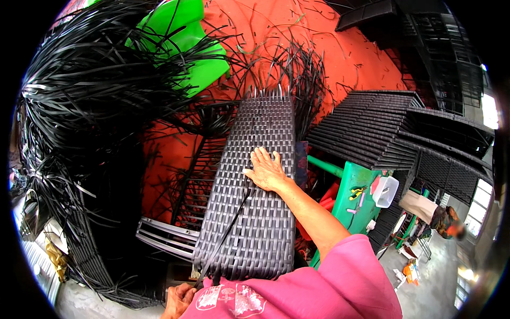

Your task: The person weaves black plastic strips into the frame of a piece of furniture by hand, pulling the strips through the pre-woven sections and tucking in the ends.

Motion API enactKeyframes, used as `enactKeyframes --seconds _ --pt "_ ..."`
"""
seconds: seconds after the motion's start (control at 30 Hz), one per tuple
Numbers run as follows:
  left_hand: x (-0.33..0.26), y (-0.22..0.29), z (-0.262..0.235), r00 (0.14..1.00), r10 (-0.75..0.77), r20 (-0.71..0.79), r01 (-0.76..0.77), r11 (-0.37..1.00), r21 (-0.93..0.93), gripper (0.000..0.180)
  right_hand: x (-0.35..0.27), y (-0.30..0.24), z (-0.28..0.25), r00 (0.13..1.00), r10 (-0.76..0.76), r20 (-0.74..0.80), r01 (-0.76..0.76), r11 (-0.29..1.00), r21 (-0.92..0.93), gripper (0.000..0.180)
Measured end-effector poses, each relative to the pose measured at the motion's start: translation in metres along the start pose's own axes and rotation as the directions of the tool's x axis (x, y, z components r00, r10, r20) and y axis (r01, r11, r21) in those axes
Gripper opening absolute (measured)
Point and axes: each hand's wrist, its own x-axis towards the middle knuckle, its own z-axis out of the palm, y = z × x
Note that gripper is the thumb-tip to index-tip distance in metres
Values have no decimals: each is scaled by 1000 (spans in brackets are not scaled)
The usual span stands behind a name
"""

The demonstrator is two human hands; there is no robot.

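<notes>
Wickerwork, a long tapering panel of flat dark-grey plastic strips (241,223), fills the middle of my head view, its near end close against the person's pink shirt (297,292). I see the right hand (267,171) lying palm down on the weave, its fingers spread and relaxed, gripping nothing. A narrow black strip (229,229) slants across the panel from beside that hand toward the left hand (179,299), at my lower edge, whose curled fingers are closed on its end. Long black loose strips (95,90) heap up on my left, near a bright green moulded plastic piece (208,72). On my right, a yellow-handled tool (357,193) lies on a green surface (348,178), near a translucent white plastic container (386,192).
</notes>
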Motion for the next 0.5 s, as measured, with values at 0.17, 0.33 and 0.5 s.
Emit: enactKeyframes --seconds 0.17,0.33,0.5 --pt "-6 -13 8 995 -103 1 101 979 -176 20 -1 -3 -1 1000 -22 6 22 999 -26 73" --pt "-15 -41 12 999 -40 -5 37 960 -278 33 3 -6 1 999 -44 1 44 998 -41 73" --pt "-24 -84 18 999 -19 -30 7 933 -360 36 -1 -1 -1 999 -34 0 34 998 -55 74"
